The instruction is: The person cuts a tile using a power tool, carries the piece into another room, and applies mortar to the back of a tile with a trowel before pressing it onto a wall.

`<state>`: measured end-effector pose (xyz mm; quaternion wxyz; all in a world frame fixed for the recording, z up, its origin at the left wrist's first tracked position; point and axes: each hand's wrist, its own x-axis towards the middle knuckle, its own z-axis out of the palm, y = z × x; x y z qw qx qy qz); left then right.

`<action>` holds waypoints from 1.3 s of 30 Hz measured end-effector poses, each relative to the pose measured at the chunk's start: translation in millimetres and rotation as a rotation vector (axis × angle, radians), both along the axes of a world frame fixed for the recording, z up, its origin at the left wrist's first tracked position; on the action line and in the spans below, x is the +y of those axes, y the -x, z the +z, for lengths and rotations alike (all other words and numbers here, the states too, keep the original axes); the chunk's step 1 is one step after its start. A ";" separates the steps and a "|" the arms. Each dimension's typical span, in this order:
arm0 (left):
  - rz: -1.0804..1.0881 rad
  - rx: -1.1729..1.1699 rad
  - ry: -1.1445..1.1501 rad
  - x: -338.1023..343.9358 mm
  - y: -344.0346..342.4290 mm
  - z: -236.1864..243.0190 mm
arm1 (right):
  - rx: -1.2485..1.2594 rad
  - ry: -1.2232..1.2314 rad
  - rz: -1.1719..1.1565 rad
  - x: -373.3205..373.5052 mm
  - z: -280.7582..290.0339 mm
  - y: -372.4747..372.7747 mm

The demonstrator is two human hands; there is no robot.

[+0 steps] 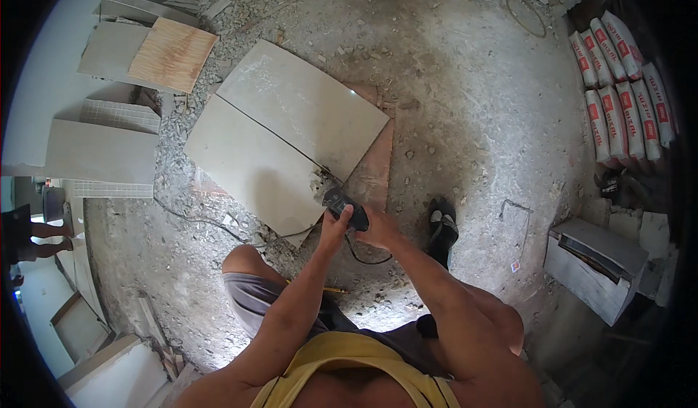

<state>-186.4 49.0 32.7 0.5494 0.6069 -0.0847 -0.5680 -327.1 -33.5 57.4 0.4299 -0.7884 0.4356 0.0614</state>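
Both of my hands are wrapped round a dark angle grinder (345, 206). My left hand (335, 227) grips its near left side, and my right hand (379, 229) closes on it from the right. The grinder's head rests at the lower right end of a long dark straight line across a large light-grey tile. That line divides the tile into a far part (309, 99) and a near part (251, 164). White dust marks the far part. Beneath the tile lies a reddish board (379, 162). The grinder's disc is hard to make out.
A power cord (369, 261) curls behind the grinder. My shoe (442, 223) stands right of the tile. Stacked tiles (109, 150) and a plywood sheet (174, 53) lie at left among rubble. White-and-red bags (614, 121) and a grey box (592, 270) are at right.
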 end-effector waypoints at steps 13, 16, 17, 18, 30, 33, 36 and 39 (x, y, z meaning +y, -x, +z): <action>-0.030 0.098 -0.024 5.0 17.0 -3.0 | 0.037 -0.029 0.000 3.2 8.1 17.6; -0.043 0.072 -0.020 6.0 15.1 -5.2 | 0.008 -0.033 -0.015 1.6 24.0 14.6; -0.045 0.075 -0.015 4.8 18.1 -4.6 | 0.012 -0.028 -0.017 0.6 23.7 17.2; -0.014 0.084 -0.026 3.7 21.5 -3.3 | 0.036 -0.015 -0.006 0.3 21.9 20.0; 0.084 -0.135 0.114 -5.6 13.1 66.5 | -0.048 -0.083 -0.135 -2.0 75.8 2.3; 0.075 0.060 0.264 -4.5 -36.9 86.0 | -0.290 -0.106 -0.228 -16.2 94.1 -41.0; -0.055 0.134 0.495 8.4 -70.8 102.6 | -0.512 -0.209 -0.321 -28.7 123.9 -87.2; -0.254 -0.257 0.578 20.0 -76.8 140.0 | -0.595 -0.380 -0.454 -32.5 144.3 -114.3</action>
